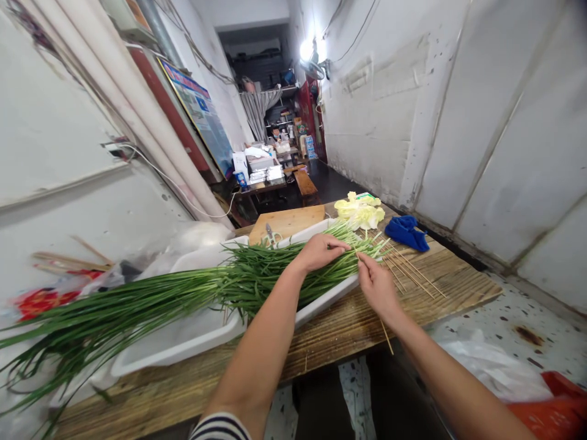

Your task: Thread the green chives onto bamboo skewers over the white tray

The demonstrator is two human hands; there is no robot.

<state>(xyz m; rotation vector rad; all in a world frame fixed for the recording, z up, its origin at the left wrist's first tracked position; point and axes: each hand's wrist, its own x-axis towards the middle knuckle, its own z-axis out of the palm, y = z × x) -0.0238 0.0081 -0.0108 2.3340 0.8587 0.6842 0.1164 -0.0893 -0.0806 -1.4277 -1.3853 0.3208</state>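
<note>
Chives (257, 275) in trays (328, 302) on table (458, 284)

Room on the tabletop (472, 286) at right.
Skewers (417, 269) and blue cloth (407, 233) obstruct me just left; farther left, greens (174, 296) block, depth beneath unclear.

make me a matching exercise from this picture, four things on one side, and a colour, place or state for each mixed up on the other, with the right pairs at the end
Things
1. cloth
2. right hand
3. long stalks
4. frilly leaves

Descriptions
A. pale yellow
B. fingers closed on a thin stick
C. green, lying across white trays
D. dark blue and crumpled, on the wooden table

Right pairs: 1-D, 2-B, 3-C, 4-A
</note>
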